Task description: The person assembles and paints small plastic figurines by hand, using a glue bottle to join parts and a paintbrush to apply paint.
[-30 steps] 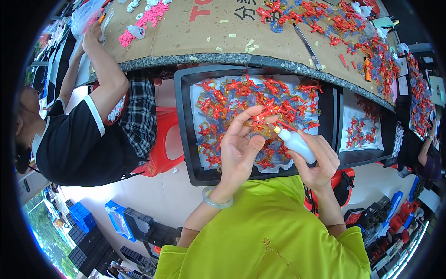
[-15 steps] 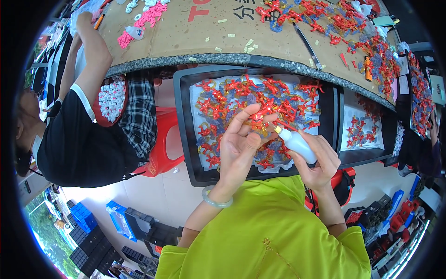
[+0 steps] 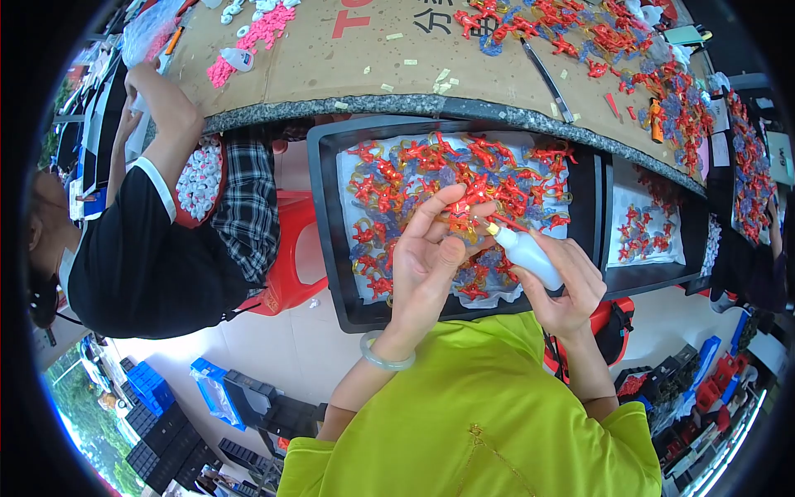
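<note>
My left hand (image 3: 425, 272) holds a small red plastic figure with a clear yellow part (image 3: 465, 222) between its raised fingers and thumb. My right hand (image 3: 573, 291) is wrapped round a white squeeze bottle (image 3: 530, 258), tilted so that its yellowish nozzle points at the figure. The nozzle tip is at or very near the piece; whether they touch I cannot tell. A thin red strip slants just above the bottle, and what it belongs to is unclear. Beneath both hands, a black tray (image 3: 326, 240) lined with white sheet holds many red figures with yellow and purple clear parts.
Beyond the tray runs a cardboard-covered table (image 3: 331, 74) bearing heaped red figures, a craft knife (image 3: 548, 81), pink pieces (image 3: 267, 30) and another small bottle (image 3: 237, 59). A second black tray (image 3: 644, 280) adjoins on the right. At left sits a co-worker (image 3: 149, 257) on a red stool (image 3: 296, 257).
The bottle's nozzle has shifted slightly left, closer to the figure. My left hand stays nearly still. At left, the co-worker's arm has lowered a little.
</note>
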Action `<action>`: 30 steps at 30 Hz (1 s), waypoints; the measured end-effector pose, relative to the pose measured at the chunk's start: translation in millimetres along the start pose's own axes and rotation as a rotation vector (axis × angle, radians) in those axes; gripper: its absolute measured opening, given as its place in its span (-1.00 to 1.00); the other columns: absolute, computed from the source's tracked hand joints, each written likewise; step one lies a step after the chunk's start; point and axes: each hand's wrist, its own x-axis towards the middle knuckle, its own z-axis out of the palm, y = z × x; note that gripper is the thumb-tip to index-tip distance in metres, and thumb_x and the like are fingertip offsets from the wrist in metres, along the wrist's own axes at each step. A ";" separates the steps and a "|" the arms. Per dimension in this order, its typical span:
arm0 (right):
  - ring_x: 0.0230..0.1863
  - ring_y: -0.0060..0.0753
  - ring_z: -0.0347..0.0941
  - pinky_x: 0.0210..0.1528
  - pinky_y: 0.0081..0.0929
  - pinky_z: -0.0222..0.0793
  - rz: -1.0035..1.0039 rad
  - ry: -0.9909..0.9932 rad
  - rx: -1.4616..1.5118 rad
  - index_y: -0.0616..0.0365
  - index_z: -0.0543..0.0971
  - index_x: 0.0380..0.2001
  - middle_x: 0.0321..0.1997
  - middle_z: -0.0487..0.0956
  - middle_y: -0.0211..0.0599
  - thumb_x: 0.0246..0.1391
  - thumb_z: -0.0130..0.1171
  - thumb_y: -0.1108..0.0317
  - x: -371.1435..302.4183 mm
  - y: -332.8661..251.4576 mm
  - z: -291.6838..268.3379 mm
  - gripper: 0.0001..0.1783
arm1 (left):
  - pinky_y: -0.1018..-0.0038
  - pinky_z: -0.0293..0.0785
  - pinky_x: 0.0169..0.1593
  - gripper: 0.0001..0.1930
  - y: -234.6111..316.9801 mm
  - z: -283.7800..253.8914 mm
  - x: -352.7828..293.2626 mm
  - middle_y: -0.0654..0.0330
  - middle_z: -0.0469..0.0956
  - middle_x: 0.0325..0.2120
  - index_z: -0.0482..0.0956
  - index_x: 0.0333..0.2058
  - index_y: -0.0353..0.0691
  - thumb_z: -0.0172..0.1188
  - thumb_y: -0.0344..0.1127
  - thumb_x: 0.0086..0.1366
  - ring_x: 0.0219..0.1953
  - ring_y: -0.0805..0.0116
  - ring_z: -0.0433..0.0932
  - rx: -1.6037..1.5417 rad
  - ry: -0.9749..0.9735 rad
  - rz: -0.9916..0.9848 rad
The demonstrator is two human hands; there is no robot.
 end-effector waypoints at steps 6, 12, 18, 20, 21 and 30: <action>-0.43 -0.14 0.56 -0.37 -0.41 0.46 -0.042 -0.018 -0.054 0.39 0.58 -0.21 -0.36 0.61 -0.01 -0.30 0.39 0.53 3.4 -3.7 -4.2 -0.55 | 0.20 0.40 0.15 -0.38 -0.3 0.0 -0.5 -0.06 0.44 0.02 0.14 0.20 -0.31 0.15 -0.14 0.29 0.02 0.28 0.48 -0.005 0.008 -0.003; -0.45 -0.14 0.55 -0.38 -0.41 0.45 -0.053 -0.039 -0.069 0.40 0.58 -0.21 -0.37 0.61 -0.03 -0.32 0.37 0.54 6.1 -4.1 -6.7 -0.54 | 0.19 0.40 0.14 -0.37 0.2 0.9 -0.9 -0.04 0.45 0.02 0.14 0.20 -0.31 0.16 -0.12 0.29 0.03 0.28 0.48 -0.003 0.014 -0.002; -0.46 -0.15 0.54 -0.39 -0.42 0.45 -0.060 -0.029 -0.064 0.40 0.58 -0.21 -0.38 0.60 -0.03 -0.33 0.38 0.54 5.4 -4.1 -5.5 -0.54 | 0.27 0.42 0.11 -0.38 -0.3 0.2 -1.7 -0.06 0.43 0.05 0.16 0.22 -0.23 0.16 -0.13 0.28 0.05 0.26 0.47 -0.002 0.005 -0.001; -0.46 -0.15 0.54 -0.40 -0.42 0.45 -0.061 -0.028 -0.064 0.40 0.58 -0.21 -0.39 0.60 -0.03 -0.33 0.37 0.54 5.6 -4.4 -5.7 -0.54 | 0.27 0.41 0.11 -0.38 -0.2 0.0 -1.6 -0.07 0.43 0.05 0.15 0.22 -0.22 0.16 -0.13 0.28 0.05 0.27 0.47 -0.001 -0.003 0.001; -0.46 -0.15 0.54 -0.40 -0.42 0.45 -0.060 -0.027 -0.064 0.40 0.58 -0.21 -0.39 0.60 -0.03 -0.34 0.37 0.54 5.6 -4.4 -5.7 -0.54 | 0.27 0.41 0.11 -0.38 0.2 0.6 -1.6 -0.07 0.43 0.05 0.15 0.22 -0.22 0.16 -0.13 0.28 0.05 0.27 0.47 -0.001 -0.003 0.001; -0.46 -0.15 0.54 -0.40 -0.42 0.45 -0.073 -0.014 -0.037 0.40 0.58 -0.22 -0.40 0.60 -0.03 -0.35 0.38 0.55 5.3 -1.8 -3.8 -0.53 | 0.20 0.44 0.09 -0.26 0.5 1.4 0.3 -0.07 0.43 0.04 0.04 0.27 -0.28 0.18 -0.09 0.26 0.05 0.19 0.48 0.079 -0.021 0.014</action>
